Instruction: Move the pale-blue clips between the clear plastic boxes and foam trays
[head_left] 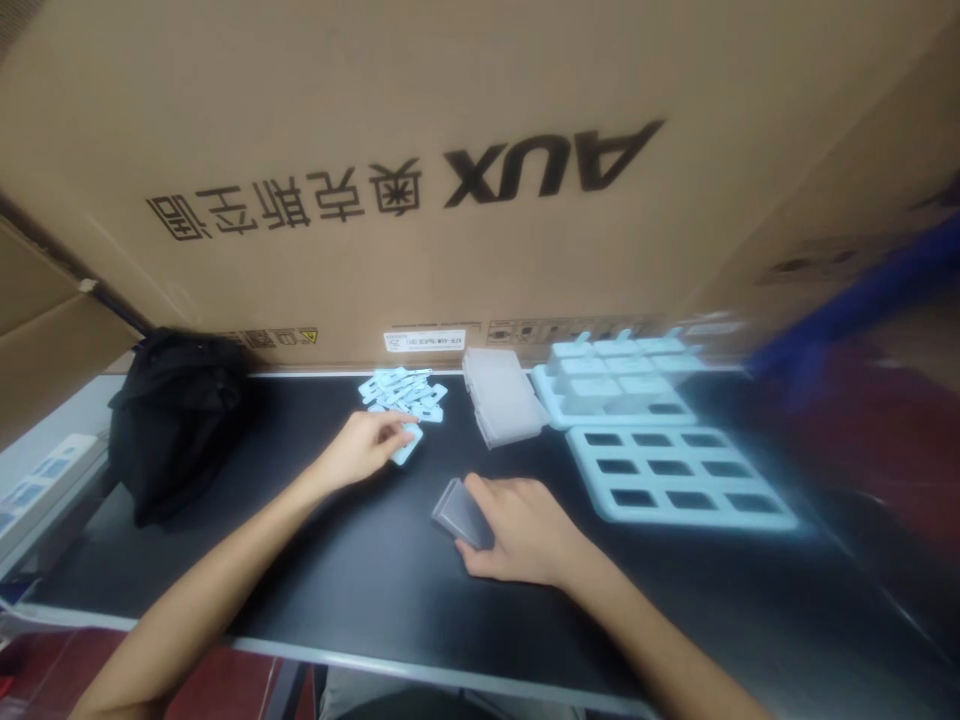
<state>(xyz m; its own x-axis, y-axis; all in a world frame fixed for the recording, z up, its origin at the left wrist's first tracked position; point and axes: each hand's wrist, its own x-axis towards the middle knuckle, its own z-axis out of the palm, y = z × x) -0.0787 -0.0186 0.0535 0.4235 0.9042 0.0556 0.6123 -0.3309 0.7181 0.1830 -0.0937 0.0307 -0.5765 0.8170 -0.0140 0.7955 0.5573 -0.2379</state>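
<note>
My left hand (365,447) is closed in a pinch on a light blue plastic piece (407,444) at the near edge of a pile of like pieces (403,390). My right hand (517,528) rests on the black table (315,560) with its fingers wrapped round a small clear plastic case (456,510), held tilted. A stack of clear cases (501,396) lies just behind, between the pile and two light blue trays.
A light blue tray with empty slots (679,478) lies right of my hands; a filled one (615,385) sits behind it. A black bag (176,420) is at the left. A large cardboard box (480,170) walls the back. Blurred blue and red shapes (847,340) fill the right.
</note>
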